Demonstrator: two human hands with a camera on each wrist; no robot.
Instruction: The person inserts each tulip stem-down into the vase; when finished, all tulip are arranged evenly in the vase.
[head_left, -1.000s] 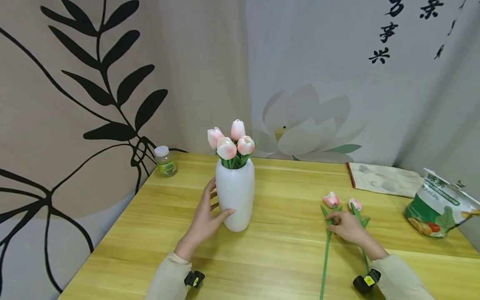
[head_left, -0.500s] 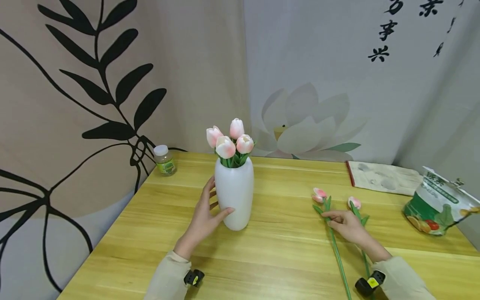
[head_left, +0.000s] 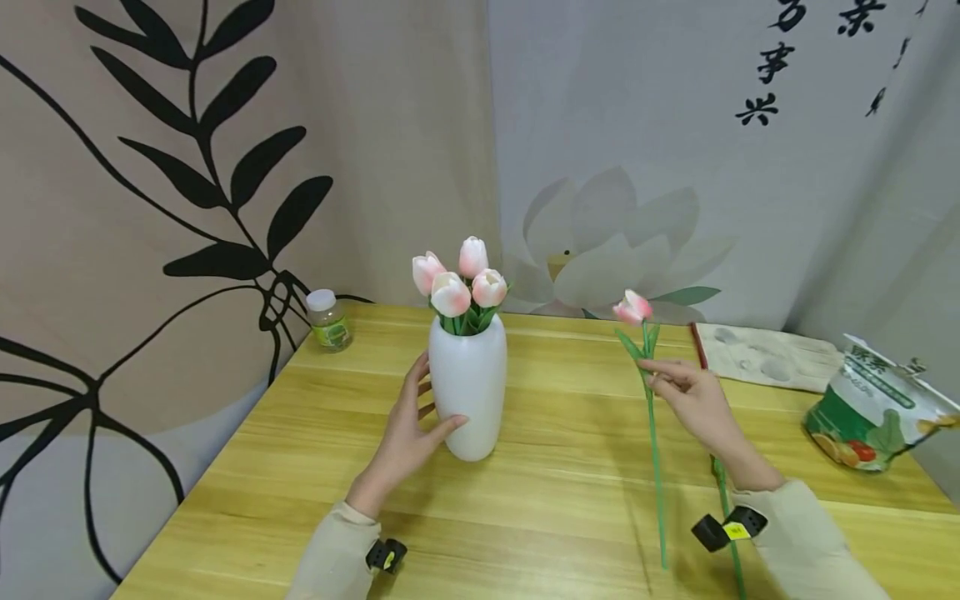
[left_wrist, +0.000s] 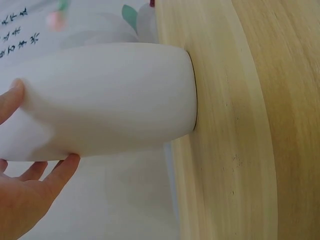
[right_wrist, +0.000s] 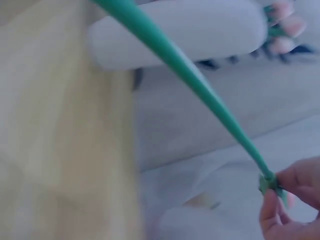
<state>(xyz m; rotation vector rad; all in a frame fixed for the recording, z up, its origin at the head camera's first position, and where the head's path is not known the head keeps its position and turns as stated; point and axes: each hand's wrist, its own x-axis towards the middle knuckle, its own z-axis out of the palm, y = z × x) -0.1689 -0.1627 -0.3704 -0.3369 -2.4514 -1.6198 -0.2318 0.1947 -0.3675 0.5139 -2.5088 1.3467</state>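
Note:
A white vase (head_left: 468, 392) stands upright on the table, with several pink-and-white tulips (head_left: 452, 295) in its mouth. My left hand (head_left: 401, 437) grips the vase from its left side, thumb across the front and fingers behind; the left wrist view shows the vase's base (left_wrist: 185, 95) on the wood. To the right of the vase, my right hand (head_left: 693, 404) pinches a single pink tulip (head_left: 633, 307) by the stem just below its leaves. Its green stem (right_wrist: 200, 90) hangs down, slightly slanted. A second tulip's stem (head_left: 726, 500) lies under my right forearm, its bloom hidden.
A small white-capped jar (head_left: 330, 322) sits at the table's back left. At the back right lies a flat pale cloth-like piece (head_left: 768, 357) with a red edge. Beside it stands a green-and-white food bag (head_left: 873, 412). Printed curtains (head_left: 420, 125) hang behind the table.
My right hand has lifted one tulip off the table, swinging its bloom left and upward until it hangs near upright. The left hand and the vase have stayed in place.

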